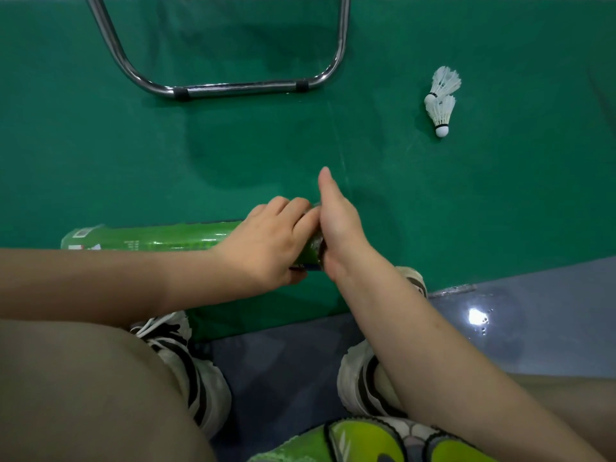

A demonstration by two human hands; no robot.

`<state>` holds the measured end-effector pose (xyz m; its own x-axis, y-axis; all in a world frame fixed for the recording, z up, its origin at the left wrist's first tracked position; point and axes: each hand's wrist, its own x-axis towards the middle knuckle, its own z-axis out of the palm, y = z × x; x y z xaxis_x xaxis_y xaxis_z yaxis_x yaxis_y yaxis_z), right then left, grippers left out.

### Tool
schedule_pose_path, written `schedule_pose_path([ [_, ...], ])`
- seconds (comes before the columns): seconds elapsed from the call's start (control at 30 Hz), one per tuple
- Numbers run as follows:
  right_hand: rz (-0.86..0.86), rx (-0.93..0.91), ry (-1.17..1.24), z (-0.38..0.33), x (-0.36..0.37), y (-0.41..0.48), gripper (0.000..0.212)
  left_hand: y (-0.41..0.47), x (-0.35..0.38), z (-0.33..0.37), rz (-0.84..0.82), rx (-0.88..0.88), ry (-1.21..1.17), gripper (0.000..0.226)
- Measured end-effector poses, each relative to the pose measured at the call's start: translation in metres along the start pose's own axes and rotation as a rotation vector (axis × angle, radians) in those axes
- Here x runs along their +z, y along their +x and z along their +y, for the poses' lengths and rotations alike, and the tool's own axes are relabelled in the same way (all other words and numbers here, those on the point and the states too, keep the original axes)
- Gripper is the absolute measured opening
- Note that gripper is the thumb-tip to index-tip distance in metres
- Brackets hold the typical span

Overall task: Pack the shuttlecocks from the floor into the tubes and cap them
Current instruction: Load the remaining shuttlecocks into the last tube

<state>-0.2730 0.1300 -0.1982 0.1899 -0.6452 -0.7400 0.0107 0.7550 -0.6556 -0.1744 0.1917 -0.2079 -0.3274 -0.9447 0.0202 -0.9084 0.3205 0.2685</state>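
Your left hand [270, 241] grasps the tube [160, 236] near its right end, with the fingers [293, 208] curled over the top of it. Your right hand [336, 225] stands flat against that end, its fingers straight and closed on nothing. The palm hides the mouth of the tube, so I cannot tell if a cap is there. Your left forearm covers the lower side of the tube. Two shuttlecocks [441, 98] lie touching each other on the floor [100, 145], well apart from your fingers, beyond them and to the right. A green-yellow thing [366, 441] is cut off at the bottom edge.
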Motion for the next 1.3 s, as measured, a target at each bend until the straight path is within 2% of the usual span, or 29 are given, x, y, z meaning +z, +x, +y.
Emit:
schedule_pose_path([
  [0.03,-0.012,-0.047,-0.005,0.001,0.001,0.001,0.054,0.001,0.000,-0.002,-0.006,-0.026,-0.006,0.087],
  [0.1,0.046,-0.160,-0.046,-0.004,-0.003,0.000,0.041,0.001,0.000,-0.005,-0.009,-0.083,-0.027,0.090],
  [0.17,0.160,-0.360,-0.235,-0.010,-0.015,0.004,0.027,0.003,-0.002,-0.010,0.000,-0.137,-0.056,0.091],
  [0.23,0.179,-0.480,-0.426,-0.011,-0.020,0.004,0.042,0.004,-0.003,-0.013,0.002,-0.168,-0.058,0.091],
  [0.27,0.151,-0.480,-0.525,-0.011,-0.020,0.003,0.048,0.005,-0.003,-0.013,0.004,-0.177,-0.050,0.091],
  [0.37,-0.042,-0.350,-0.782,-0.008,-0.009,-0.007,0.053,0.007,-0.003,-0.015,-0.008,-0.205,-0.058,0.086],
  [0.5,-0.474,-0.195,-0.668,0.002,-0.003,-0.008,0.043,0.003,-0.004,-0.017,-0.012,-0.205,-0.114,0.068],
  [0.57,-0.604,-0.071,-0.650,0.003,-0.005,-0.005,0.039,-0.002,-0.003,-0.016,-0.005,-0.153,-0.091,0.063],
  [0.63,-0.701,-0.007,-0.657,-0.001,-0.004,-0.004,0.027,-0.005,-0.004,-0.017,-0.007,-0.116,-0.076,0.063],
  [0.73,-0.721,-0.031,-0.683,-0.013,0.000,0.001,0.025,-0.002,-0.011,-0.023,0.014,-0.127,-0.088,0.065],
  [0.87,-0.768,0.011,-0.852,-0.048,0.015,0.011,0.063,0.017,-0.022,-0.032,0.079,-0.172,-0.106,0.070],
  [0.93,-0.768,0.061,-0.908,-0.067,0.017,0.017,0.070,0.032,-0.027,-0.034,0.092,-0.204,-0.096,0.070],
  [1.0,-0.747,0.124,-0.924,-0.082,0.012,0.025,0.066,0.046,-0.030,-0.033,0.073,-0.223,-0.095,0.073],
  [1.1,-0.751,0.171,-0.942,-0.101,0.002,0.029,0.041,0.063,-0.031,-0.031,0.033,-0.180,-0.111,0.076],
  [1.17,-0.729,0.185,-0.871,-0.113,-0.002,0.027,0.023,0.074,-0.037,-0.035,-0.020,-0.175,-0.157,0.076],
  [1.3,-0.648,0.132,-0.720,-0.133,-0.006,0.035,0.029,0.105,-0.052,-0.045,-0.015,-0.129,-0.165,0.064],
])
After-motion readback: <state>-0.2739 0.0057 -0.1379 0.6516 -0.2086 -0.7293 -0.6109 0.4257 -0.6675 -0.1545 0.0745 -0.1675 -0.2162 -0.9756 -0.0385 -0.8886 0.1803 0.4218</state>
